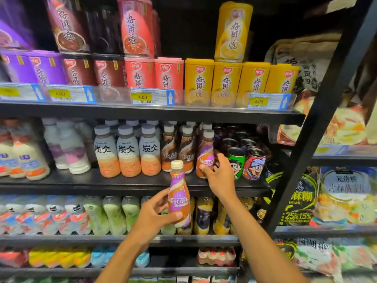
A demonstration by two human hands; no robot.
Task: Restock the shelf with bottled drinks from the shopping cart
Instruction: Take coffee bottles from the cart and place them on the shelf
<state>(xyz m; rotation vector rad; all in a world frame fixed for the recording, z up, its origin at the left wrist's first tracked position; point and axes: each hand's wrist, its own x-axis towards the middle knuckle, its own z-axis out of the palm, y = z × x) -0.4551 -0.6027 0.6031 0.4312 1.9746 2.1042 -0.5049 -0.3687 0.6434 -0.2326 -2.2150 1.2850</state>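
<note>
Facing the shelf (122,184). Left hand (155,213) clamped round a bottle (179,201), near side of its edge; right hand (220,176) curled on a second bottle (205,156) standing on it. Likely light, stiff, slick: best gripped at the waist.

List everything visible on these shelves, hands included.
yellow cans: five, yellow, top shelf right
pink cans: three, pink, top shelf middle
maroon and purple cans: several, top shelf left
price tags: four, yellow-blue, top shelf edge
white bottles: several, blurred, middle shelf left
grey-capped bottles: three in front, grey-orange, middle shelf
brown Nescafe bottles: two in front, brown, middle shelf
shelf Nescafe bottle: one, purple-orange, beside brown ones
cartoon cans: two, green and red, middle shelf right
snack bags: several, mixed, right-hand rack
held Nescafe bottle: one, purple-orange, before middle shelf
left hand: grips held Nescafe bottle
right hand: grips shelf Nescafe bottle
</note>
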